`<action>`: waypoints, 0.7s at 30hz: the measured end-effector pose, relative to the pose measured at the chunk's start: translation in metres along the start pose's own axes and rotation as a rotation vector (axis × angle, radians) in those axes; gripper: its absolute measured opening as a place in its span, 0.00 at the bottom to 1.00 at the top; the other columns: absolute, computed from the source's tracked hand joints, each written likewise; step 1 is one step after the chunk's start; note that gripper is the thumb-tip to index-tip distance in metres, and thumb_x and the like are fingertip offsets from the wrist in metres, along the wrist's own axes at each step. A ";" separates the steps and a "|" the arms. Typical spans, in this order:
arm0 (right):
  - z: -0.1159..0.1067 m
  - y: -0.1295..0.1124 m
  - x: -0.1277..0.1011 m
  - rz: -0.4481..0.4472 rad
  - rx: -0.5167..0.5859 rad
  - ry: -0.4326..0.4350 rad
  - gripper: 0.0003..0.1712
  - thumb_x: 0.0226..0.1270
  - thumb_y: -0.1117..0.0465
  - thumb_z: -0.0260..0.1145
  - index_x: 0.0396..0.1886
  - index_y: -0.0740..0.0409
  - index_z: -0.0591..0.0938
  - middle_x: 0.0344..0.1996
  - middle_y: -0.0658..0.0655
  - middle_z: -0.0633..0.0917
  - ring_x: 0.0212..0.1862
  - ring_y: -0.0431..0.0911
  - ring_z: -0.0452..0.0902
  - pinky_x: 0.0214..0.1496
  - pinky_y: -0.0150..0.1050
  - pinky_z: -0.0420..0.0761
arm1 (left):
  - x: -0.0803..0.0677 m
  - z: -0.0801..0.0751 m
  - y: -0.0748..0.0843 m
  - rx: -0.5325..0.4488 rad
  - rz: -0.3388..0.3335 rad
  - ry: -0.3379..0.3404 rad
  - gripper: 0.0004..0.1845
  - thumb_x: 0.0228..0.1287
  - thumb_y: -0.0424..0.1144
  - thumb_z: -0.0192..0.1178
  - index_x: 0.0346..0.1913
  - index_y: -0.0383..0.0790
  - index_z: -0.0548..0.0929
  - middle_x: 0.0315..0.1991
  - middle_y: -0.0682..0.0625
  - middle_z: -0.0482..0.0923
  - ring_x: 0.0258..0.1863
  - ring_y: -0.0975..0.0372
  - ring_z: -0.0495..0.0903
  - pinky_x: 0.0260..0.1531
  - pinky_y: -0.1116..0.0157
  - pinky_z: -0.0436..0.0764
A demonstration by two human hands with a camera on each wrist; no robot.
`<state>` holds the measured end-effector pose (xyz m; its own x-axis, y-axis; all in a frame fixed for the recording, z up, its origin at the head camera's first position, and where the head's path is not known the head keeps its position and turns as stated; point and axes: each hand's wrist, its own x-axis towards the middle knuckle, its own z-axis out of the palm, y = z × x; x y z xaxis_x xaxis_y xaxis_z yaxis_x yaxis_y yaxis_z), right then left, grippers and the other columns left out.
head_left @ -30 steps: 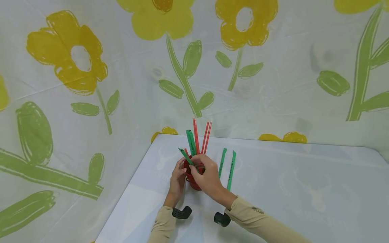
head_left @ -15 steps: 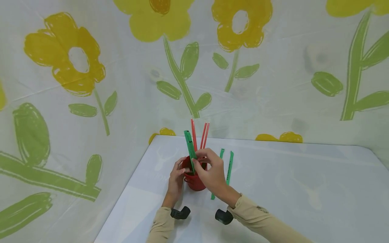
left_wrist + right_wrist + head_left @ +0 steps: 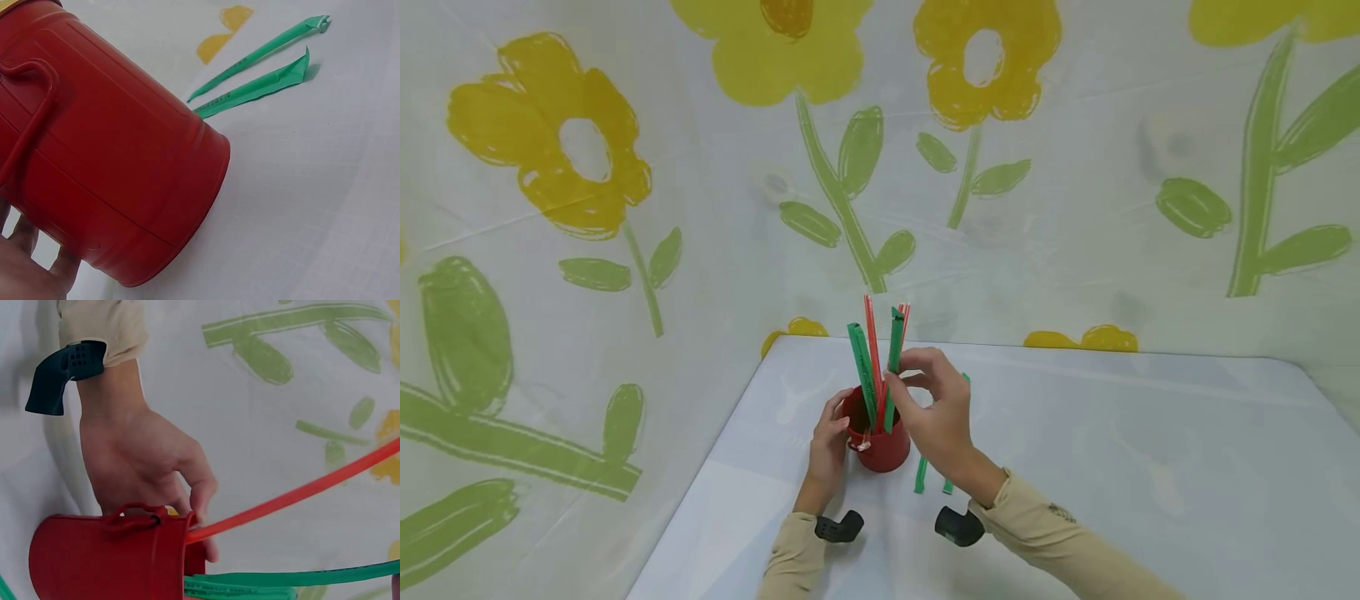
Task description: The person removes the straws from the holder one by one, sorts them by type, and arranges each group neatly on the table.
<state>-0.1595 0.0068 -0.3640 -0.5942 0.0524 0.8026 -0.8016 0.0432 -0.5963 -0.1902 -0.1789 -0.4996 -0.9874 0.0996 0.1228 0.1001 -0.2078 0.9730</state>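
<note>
My left hand (image 3: 827, 450) grips the side of a small red pail (image 3: 883, 454), fingers at its rim. In the right wrist view, that hand's fingers reach over the pail's edge. Thumb and fingers of my right hand (image 3: 942, 412) pinch a green paper-wrapped straw (image 3: 896, 337), which stands almost upright with its lower end inside the pail's mouth. Another green wrapped straw (image 3: 861, 358) leans left in the pail. Red straws (image 3: 872, 329) rise behind, partly covered by the held one. The pail's wire handle hangs at its side.
Two more green wrapped straws lie on the white table (image 3: 1112, 467) right of the pail, mostly hidden by my right hand; the left wrist view shows their ends (image 3: 269, 84). A flower-printed cloth (image 3: 722, 208) hangs behind the table and along its left.
My right hand has moved up and right, bringing the green straw from a leftward tilt among the others to nearly upright at the pail's right side. The left hand stays on the pail.
</note>
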 end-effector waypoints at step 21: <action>-0.032 -0.023 0.016 0.148 -0.075 0.043 0.14 0.55 0.79 0.63 0.42 0.73 0.74 0.33 0.65 0.80 0.35 0.53 0.79 0.33 0.34 0.80 | -0.007 0.008 0.016 -0.036 0.003 -0.017 0.28 0.63 0.37 0.38 0.68 0.41 0.61 0.67 0.43 0.62 0.65 0.52 0.60 0.63 0.49 0.53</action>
<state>-0.1480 0.0382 -0.3380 -0.7011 0.1059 0.7052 -0.6972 0.1060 -0.7090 -0.1810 -0.1755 -0.4835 -0.9849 0.1151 0.1293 0.0983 -0.2428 0.9651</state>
